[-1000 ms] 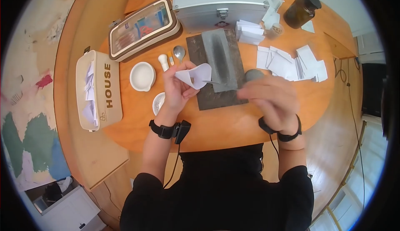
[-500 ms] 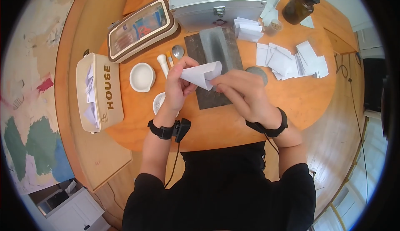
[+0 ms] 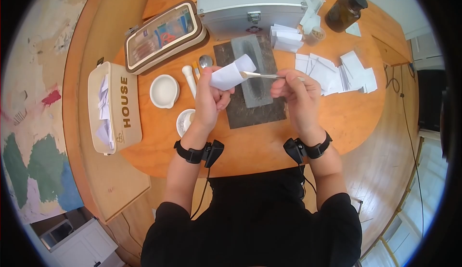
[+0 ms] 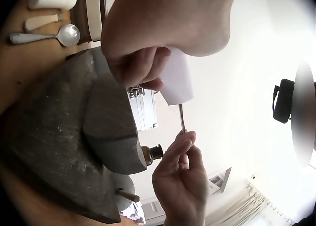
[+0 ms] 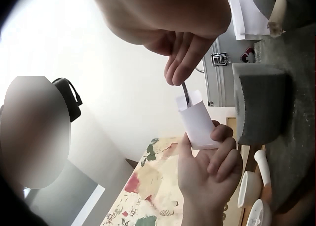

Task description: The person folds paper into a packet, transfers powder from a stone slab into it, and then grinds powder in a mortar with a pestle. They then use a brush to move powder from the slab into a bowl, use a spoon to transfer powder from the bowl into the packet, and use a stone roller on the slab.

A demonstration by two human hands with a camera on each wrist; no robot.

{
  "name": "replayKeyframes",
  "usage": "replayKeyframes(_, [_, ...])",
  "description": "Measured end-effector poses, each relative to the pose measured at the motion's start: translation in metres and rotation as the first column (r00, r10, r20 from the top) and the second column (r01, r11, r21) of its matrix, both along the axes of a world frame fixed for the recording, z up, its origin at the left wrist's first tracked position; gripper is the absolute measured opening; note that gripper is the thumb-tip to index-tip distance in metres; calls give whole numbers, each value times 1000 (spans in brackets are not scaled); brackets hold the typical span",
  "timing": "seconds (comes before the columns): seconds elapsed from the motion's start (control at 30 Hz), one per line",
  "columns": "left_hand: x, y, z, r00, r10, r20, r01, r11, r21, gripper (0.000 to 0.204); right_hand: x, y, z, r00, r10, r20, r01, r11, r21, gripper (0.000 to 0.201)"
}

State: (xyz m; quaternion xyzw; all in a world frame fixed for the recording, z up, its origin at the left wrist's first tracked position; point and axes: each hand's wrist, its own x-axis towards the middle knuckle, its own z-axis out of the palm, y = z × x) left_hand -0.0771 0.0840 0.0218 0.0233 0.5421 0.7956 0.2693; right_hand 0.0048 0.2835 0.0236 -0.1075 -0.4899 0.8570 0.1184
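Note:
My left hand (image 3: 210, 96) holds a small white paper envelope (image 3: 227, 77), thumb on one side and fingers bent on the other. The envelope's flap stands up at its open end in the right wrist view. Between the thumb and fingers of my right hand (image 3: 299, 94) is a slim metal tool (image 3: 264, 75) with a pale end, which meets the envelope's mouth. Below the hands lies a grey stone grinding trough (image 3: 252, 94) with a long hollow, on a dark slab (image 3: 250, 119). A round grey stone wheel (image 5: 296, 8) with a wooden handle (image 5: 278, 13) sits beside the trough.
To the left are a white mortar (image 3: 164, 91), a pestle (image 3: 188, 78), a spoon (image 3: 205, 61), a small white dish (image 3: 185, 122) and a bin of papers (image 3: 130, 108). A metal case (image 3: 252, 12) stands behind, with a brown bottle (image 3: 344, 14) and white envelopes (image 3: 332, 77) to the right.
My right hand came in to the envelope's mouth, then drew back slightly to the right and turned, showing the metal tool level. My left hand has turned the envelope so its open end points up and right.

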Motion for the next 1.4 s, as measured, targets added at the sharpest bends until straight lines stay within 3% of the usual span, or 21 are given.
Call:
replayKeyframes(0.2, [-6, -5, -10, 999, 24, 42, -23, 999, -25, 49, 0, 11, -5, 997, -81, 8, 80, 990, 116, 25])
replayKeyframes(0.3, [-7, -7, -12, 999, 17, 43, -15, 999, -33, 50, 2, 11, -4, 999, -46, 26, 37, 962, 269, 23])
replayKeyframes(0.47, [-8, -6, -12, 999, 40, 23, -39, 998, -40, 55, 10, 10, -8, 999, -2, -52, 29, 849, 527, 19])
replayKeyframes(0.6, [-9, -12, -16, 999, -34, -9, 35, 995, 90, 51, 11, 15, -10, 996, 77, -42, -29, 740, 672, 17])
replayKeyframes(0.7, [-10, -19, -20, 995, -80, -66, 91, 980, 178, 48, 21, 14, 0, 985, 30, -172, 97, 727, 679, 16])
replayKeyframes(0.8, [-14, -26, -28, 988, -104, -112, 124, 974, 189, 47, 40, 15, 20, 951, 21, -307, 173, 787, 591, 18])
replayKeyframes(0.9, [-14, -24, -28, 979, -97, -182, 128, 977, 170, 49, 38, 15, 44, 850, 247, -465, 205, 658, 724, 21])
replayKeyframes(1.0, [-12, -18, -22, 964, -115, -239, 145, 983, 113, 53, 23, -2, 51, 837, 402, -372, 142, 496, 856, 26])
replayKeyframes(1.1, [-11, -16, -19, 948, -172, -270, 200, 976, 83, 59, 8, -11, 46, 841, 455, -293, 102, 399, 911, 29])
replayKeyframes(1.2, [-8, -17, -12, 937, -201, -286, 220, 975, 35, 61, 7, -12, 43, 829, 437, -348, 146, 431, 891, 31])
replayKeyframes(1.3, [-6, -15, -7, 944, -192, -268, 200, 980, 0, 60, 4, -13, 41, 873, 386, -298, 120, 421, 899, 26])
replayKeyframes(1.4, [-6, -10, -3, 953, -180, -244, 173, 984, -50, 58, 3, -14, 30, 915, 335, -226, -22, 600, 800, 16])
